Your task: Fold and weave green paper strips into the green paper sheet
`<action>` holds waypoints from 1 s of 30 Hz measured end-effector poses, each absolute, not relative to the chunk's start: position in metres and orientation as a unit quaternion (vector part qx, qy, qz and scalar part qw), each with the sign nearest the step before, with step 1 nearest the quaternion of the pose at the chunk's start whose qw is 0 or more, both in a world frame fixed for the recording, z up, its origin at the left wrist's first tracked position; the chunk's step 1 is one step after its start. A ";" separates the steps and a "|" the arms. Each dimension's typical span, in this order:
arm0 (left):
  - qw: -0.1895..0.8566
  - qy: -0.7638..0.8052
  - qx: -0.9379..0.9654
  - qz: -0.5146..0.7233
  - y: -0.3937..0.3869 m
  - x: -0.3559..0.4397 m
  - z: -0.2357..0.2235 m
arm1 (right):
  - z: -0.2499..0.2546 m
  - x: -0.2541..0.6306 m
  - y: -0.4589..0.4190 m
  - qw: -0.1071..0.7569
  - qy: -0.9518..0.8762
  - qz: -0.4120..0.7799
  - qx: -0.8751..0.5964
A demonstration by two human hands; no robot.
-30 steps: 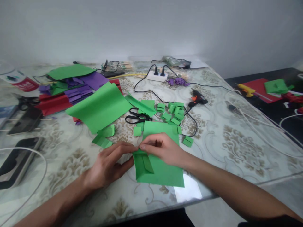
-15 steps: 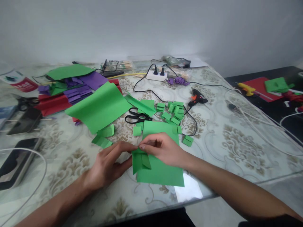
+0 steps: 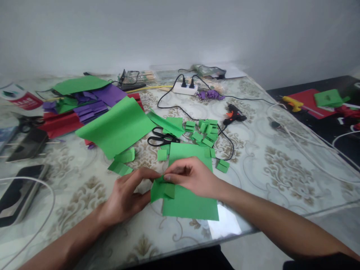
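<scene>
A small creased piece of green paper (image 3: pixel 162 191) is pinched at its top edge between my two hands. My left hand (image 3: pixel 129 191) grips its left side, fingers bent around the edge. Thumb and forefinger of my right hand (image 3: pixel 194 178) close on the paper's upper right part, and the fingertips of both hands almost meet. Under the right hand lies a larger green paper sheet (image 3: pixel 194 206), flat on the table. Black-handled scissors (image 3: pixel 163 138) rest just beyond it, blades partly hidden by paper. Small folded green squares (image 3: pixel 208 131) are heaped to the right of the scissors.
A black glue gun (image 3: pixel 234 114) stands at the right, its cord looping near the squares. Behind is a white power strip (image 3: pixel 185 88). A big curled green sheet (image 3: pixel 118 127), red and purple paper, and two phones (image 3: pixel 21 195) occupy the left. White cables cross the right side.
The small green paper has tilted and shifted slightly left, its lower edge swinging up. Both hands keep their pinch and have moved a little left.
</scene>
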State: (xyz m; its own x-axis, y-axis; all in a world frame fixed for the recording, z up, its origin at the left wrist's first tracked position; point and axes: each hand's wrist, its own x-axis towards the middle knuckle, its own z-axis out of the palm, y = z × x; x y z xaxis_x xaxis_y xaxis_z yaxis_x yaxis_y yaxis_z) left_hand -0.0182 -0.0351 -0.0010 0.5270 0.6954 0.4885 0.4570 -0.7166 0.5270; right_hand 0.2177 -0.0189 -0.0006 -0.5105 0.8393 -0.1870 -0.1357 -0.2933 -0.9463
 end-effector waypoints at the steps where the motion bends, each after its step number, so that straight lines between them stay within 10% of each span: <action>1: 0.169 0.337 0.857 0.351 -0.035 -0.018 0.000 | 0.000 0.218 -0.019 0.341 -0.488 0.718 -0.361; 30: 0.201 0.361 0.832 0.370 -0.037 -0.012 0.003 | 0.005 0.224 -0.019 0.288 -0.641 0.601 -0.381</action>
